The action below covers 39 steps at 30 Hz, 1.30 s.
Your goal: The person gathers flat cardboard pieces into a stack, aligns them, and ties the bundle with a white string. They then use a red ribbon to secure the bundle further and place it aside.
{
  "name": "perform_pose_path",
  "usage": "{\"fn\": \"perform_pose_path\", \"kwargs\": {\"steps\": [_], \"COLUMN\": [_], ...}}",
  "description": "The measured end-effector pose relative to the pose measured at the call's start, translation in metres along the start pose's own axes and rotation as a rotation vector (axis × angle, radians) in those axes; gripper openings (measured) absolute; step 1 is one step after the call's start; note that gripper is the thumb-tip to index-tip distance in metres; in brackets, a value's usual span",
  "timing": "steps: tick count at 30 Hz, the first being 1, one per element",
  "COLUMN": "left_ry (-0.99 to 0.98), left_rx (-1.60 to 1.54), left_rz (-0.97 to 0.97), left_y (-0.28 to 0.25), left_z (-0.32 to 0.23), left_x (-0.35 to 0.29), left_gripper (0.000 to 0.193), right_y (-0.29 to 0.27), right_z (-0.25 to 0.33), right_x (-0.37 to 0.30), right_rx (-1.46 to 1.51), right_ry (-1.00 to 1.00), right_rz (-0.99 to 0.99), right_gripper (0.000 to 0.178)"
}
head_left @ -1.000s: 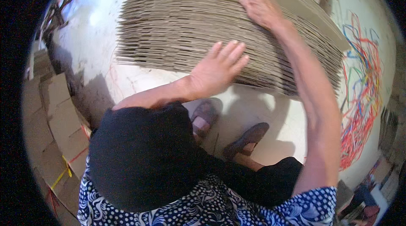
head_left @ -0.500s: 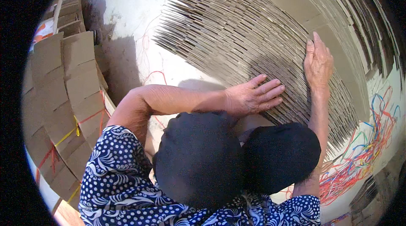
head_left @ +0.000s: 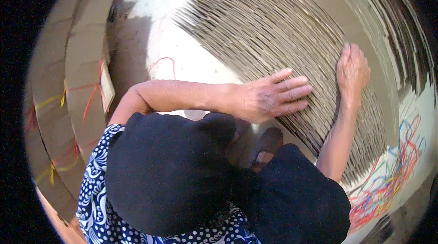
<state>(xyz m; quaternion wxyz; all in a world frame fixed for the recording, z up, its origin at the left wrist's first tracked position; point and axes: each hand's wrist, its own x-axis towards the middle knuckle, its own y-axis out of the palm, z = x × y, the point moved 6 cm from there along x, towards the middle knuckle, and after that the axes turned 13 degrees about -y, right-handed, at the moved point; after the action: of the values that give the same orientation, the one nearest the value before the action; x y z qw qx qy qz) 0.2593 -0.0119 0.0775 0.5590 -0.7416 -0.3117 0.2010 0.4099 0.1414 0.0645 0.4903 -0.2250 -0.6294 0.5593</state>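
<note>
A long row of brown cardboard sheets (head_left: 273, 38), packed close and overlapping with their edges up, runs from the upper middle toward the lower right. My left hand (head_left: 276, 97) lies open across the near side of the row, its fingers spread over the sheet edges. On the far right side of the row, my right hand (head_left: 352, 70) has its fingers bent and pressed together over the edges of the sheets. Its fingertips are partly hidden, so how many sheets it grips cannot be told.
Tied bundles of flat cardboard (head_left: 86, 57) stand at left, bound with red and yellow straps. A tangle of coloured straps (head_left: 392, 175) lies at lower right. More stacked cardboard (head_left: 406, 29) curves along the upper right. My black-clad knees (head_left: 292, 194) are close below the row.
My right hand has gone from straighter fingers to bent ones and shifted slightly down and right. The left hand stays spread, slightly further right. My knees show larger, and the view has shifted.
</note>
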Motion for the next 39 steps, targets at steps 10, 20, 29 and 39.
{"fn": "perform_pose_path", "kwargs": {"steps": [10,20,29,39], "left_ry": [-0.55,-0.645,-0.897,-1.117], "left_rx": [0.046,0.109,0.105,0.218], "left_rz": [-0.266,-0.265,-0.168,-0.229], "left_y": [-0.048,-0.057,-0.038,-0.073], "left_z": [0.048,0.093,0.164,0.272], "left_x": [-0.01,-0.02,-0.066,-0.142], "left_gripper": [0.066,0.066,0.063,0.064], "right_y": [-0.002,-0.006,-0.001,-0.005], "right_z": [0.006,0.007,0.005,0.013], "right_x": [-0.001,-0.003,-0.002,0.003], "right_rx": [-0.011,-0.004,-0.041,-0.02], "right_ry": [0.029,0.038,0.013,-0.015], "right_rz": [0.083,0.093,0.097,0.093], "right_gripper": [0.034,0.032,0.032,0.028]}}
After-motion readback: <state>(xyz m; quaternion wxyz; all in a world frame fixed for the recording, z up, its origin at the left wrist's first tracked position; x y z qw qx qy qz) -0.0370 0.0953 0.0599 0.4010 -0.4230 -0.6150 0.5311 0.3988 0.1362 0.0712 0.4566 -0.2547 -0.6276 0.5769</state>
